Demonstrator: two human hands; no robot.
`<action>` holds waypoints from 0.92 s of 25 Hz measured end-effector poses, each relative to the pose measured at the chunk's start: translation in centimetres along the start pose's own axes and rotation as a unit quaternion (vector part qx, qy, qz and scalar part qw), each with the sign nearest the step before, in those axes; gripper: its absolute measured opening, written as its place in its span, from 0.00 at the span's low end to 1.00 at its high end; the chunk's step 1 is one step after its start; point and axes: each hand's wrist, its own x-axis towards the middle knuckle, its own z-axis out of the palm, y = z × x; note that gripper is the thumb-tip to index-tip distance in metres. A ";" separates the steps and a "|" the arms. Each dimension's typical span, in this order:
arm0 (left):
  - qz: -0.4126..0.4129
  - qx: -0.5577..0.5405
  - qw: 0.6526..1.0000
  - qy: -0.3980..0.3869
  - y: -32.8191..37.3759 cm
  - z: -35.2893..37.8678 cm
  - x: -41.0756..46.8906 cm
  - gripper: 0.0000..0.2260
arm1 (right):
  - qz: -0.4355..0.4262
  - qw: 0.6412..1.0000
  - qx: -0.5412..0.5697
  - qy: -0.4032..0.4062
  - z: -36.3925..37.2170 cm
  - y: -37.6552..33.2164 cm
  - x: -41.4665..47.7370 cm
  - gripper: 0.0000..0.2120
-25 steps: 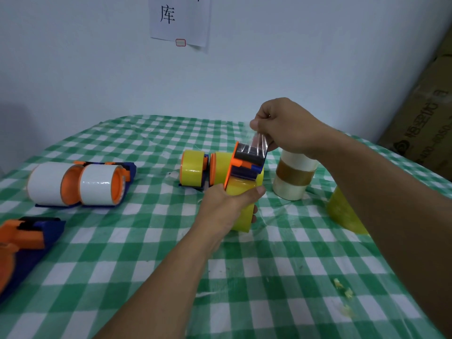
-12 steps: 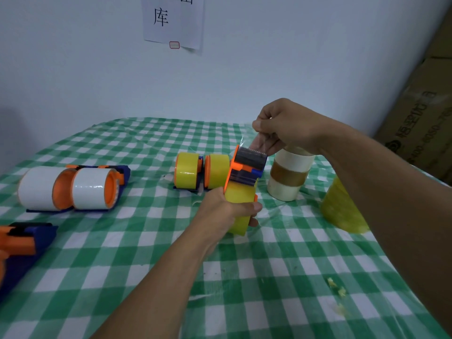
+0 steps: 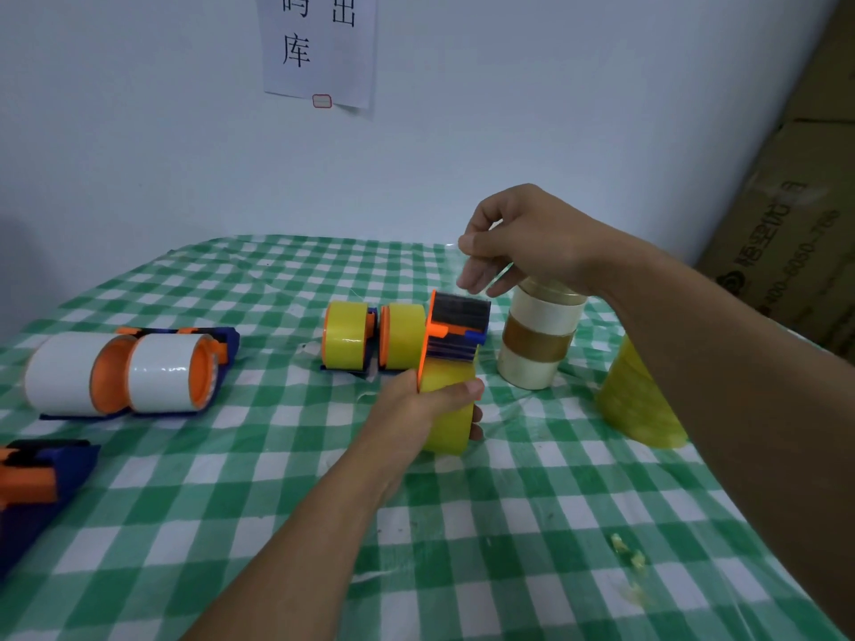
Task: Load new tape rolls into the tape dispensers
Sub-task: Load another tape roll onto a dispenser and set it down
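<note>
Dispenser (image 3: 455, 333) with yellow roll (image 3: 448, 411) seated in it, seemingly resting on edge on checked cloth (image 3: 509, 525) near mid-table. Likely light and stiff: hard plastic frame, firmly wound tape, nothing fragile, though the cutter at the head is probably sharp and a loose tape end sticky, prone to folding on itself. Best taken low, around roll and frame, well clear of the dark head. Left hand (image 3: 416, 409) doing just that: curled round the roll from the left, thumb across the front, fingertips showing at the right edge. Right hand (image 3: 523, 240) hovering just above the head, apart from it, fingers loosely bent with thumb toward forefinger; faint clear sliver by the fingertips, perhaps a tape end, too thin to tell whether pinched. Just behind the held one, two loaded yellow dispensers (image 3: 344, 335) side by side. To the right, stack of pale and brown rolls (image 3: 536, 337), its top partly behind the right hand; further right, yellow stack (image 3: 638, 400) beside the forearm. Far left, pair of white-roll dispensers (image 3: 115, 372); at the left edge, blue and orange dispenser (image 3: 37, 474), cut off by the frame.
</note>
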 end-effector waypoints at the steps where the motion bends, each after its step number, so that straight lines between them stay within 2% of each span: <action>1: -0.006 -0.016 1.000 0.004 -0.1 0.0 0.0 0.11 | -0.001 1.000 -0.006 -0.002 0.0 -0.2 0.0 0.07; 10: -0.006 -0.037 0.999 -0.002 0.0 0.1 0.2 0.09 | 0.002 0.997 -0.072 -0.001 0.2 -0.9 0.0 0.08; 14: 0.001 -0.028 1.000 -0.011 -0.1 -0.1 0.2 0.08 | 0.005 0.995 -0.098 -0.009 0.2 -1.0 0.0 0.15; 18: 0.007 -0.025 1.000 -0.017 0.0 -0.4 0.3 0.11 | 0.006 0.996 -0.091 0.003 -0.1 -0.6 0.0 0.17; 23: 0.010 -0.018 0.999 -0.024 -0.2 -0.6 0.3 0.09 | 0.023 0.999 -0.030 -0.003 -0.4 0.1 -0.2 0.12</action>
